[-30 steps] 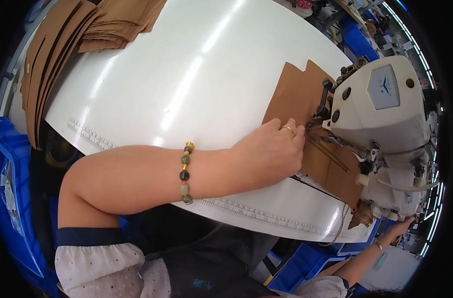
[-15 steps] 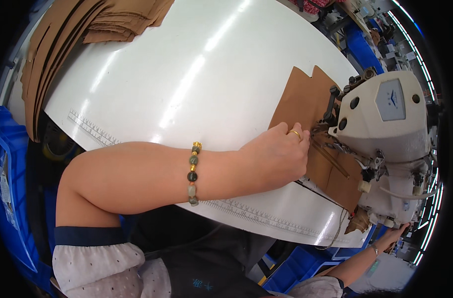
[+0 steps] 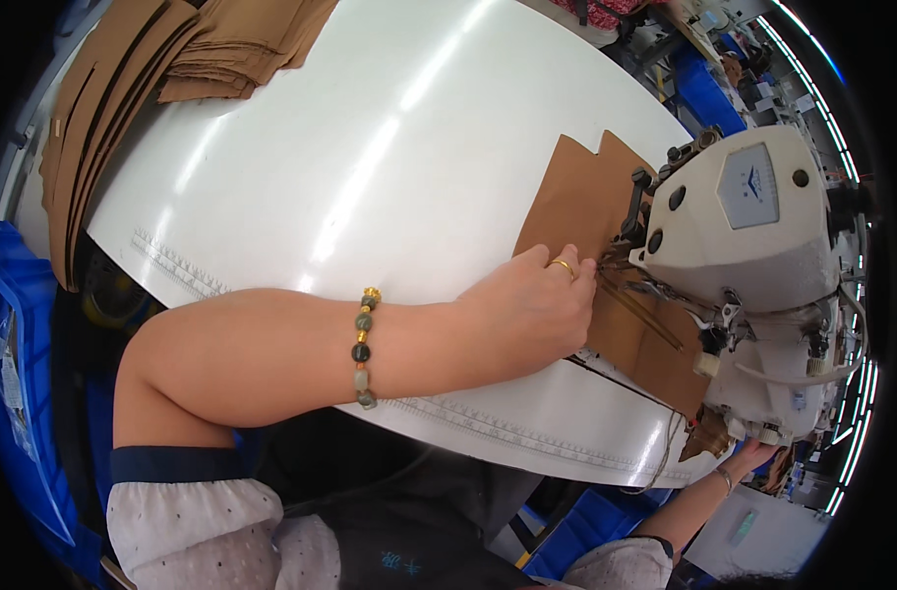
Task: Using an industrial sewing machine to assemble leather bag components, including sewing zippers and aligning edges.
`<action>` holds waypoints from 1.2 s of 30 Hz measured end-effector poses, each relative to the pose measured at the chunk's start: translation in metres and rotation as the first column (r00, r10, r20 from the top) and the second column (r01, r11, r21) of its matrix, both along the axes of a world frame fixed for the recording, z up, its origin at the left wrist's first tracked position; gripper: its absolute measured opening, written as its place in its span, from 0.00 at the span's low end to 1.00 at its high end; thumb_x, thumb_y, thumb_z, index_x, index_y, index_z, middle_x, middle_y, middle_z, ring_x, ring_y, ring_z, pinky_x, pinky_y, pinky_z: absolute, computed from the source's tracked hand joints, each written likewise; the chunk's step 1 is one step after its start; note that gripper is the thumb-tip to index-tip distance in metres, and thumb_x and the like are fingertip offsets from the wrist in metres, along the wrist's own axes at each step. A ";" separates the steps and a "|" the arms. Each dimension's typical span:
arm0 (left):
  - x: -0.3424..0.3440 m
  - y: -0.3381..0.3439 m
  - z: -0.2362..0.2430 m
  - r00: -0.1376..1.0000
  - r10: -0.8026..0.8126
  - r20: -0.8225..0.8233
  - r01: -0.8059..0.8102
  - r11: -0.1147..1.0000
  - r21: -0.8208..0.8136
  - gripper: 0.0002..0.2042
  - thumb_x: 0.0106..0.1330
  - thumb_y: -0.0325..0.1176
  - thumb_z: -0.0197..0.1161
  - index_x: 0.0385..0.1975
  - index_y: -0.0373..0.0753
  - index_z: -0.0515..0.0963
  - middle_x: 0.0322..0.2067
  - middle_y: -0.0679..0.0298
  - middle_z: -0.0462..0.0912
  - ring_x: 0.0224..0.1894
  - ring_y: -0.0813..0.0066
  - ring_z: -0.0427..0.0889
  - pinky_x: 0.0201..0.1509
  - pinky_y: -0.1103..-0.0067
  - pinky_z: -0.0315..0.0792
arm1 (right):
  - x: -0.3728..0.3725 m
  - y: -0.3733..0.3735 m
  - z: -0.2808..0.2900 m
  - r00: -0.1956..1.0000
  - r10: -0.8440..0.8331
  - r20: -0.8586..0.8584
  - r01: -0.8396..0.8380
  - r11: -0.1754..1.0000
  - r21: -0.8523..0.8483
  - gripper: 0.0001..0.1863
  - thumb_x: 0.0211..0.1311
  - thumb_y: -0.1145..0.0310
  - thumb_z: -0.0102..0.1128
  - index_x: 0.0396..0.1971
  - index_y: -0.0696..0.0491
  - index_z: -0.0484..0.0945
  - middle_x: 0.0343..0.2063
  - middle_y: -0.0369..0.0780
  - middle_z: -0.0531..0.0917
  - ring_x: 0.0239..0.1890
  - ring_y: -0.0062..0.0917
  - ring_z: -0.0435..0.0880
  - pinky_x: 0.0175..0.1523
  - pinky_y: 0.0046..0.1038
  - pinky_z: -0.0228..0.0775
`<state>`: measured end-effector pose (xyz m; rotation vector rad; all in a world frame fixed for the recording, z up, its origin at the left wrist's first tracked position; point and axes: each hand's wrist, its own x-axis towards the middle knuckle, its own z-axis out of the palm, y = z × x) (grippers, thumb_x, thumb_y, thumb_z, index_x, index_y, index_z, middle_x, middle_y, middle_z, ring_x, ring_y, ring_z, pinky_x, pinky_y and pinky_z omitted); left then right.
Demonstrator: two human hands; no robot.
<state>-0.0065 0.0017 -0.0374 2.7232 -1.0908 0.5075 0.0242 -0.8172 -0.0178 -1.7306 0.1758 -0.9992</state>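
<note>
— White table (image 3: 271, 128), ruled front edge. Piece?
— One brown panel (image 3: 567, 197), flat on the table, partly beneath the machine (image 3: 734, 256).
— Hands?
— Left hand (image 3: 537, 305): fingers bent on the panel; pinch or press, cannot tell. Right hand (image 3: 756, 455): at the machine's near side; grip hidden.
— Risks?
— Skewed panel, should left-hand pressure go uneven; nipped fingertips, from working so close to the machine.
— Room?
— Blue bin (image 3: 40, 393), lower left; brown stacks (image 3: 252, 49), table's far left.
</note>
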 end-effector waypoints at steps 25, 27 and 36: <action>0.001 -0.005 0.031 0.999 0.030 -0.030 -0.033 0.997 -0.075 0.21 0.61 0.47 0.71 0.49 0.39 0.86 0.52 0.61 0.86 0.56 0.63 0.85 0.52 0.73 0.81 | -0.016 0.586 0.004 0.796 0.514 -0.319 -0.505 0.274 -0.819 0.07 0.52 0.66 0.71 0.28 0.54 0.87 0.36 0.42 0.84 0.51 0.39 0.83 0.57 0.38 0.74; 0.001 -0.005 0.031 0.999 0.030 -0.026 -0.032 0.997 -0.077 0.21 0.61 0.47 0.71 0.49 0.39 0.86 0.52 0.61 0.86 0.56 0.63 0.85 0.53 0.73 0.81 | -0.015 0.585 0.000 0.784 0.525 -0.332 -0.524 0.273 -0.807 0.07 0.52 0.66 0.71 0.28 0.54 0.87 0.36 0.43 0.84 0.52 0.39 0.82 0.57 0.38 0.74; 0.004 -0.005 0.032 0.997 0.035 -0.072 -0.040 0.997 -0.069 0.21 0.59 0.45 0.72 0.49 0.40 0.86 0.51 0.62 0.86 0.57 0.64 0.84 0.54 0.73 0.80 | -0.013 0.585 0.004 0.764 0.527 -0.373 -0.549 0.227 -0.804 0.11 0.55 0.66 0.69 0.36 0.55 0.86 0.37 0.41 0.84 0.52 0.37 0.82 0.57 0.37 0.73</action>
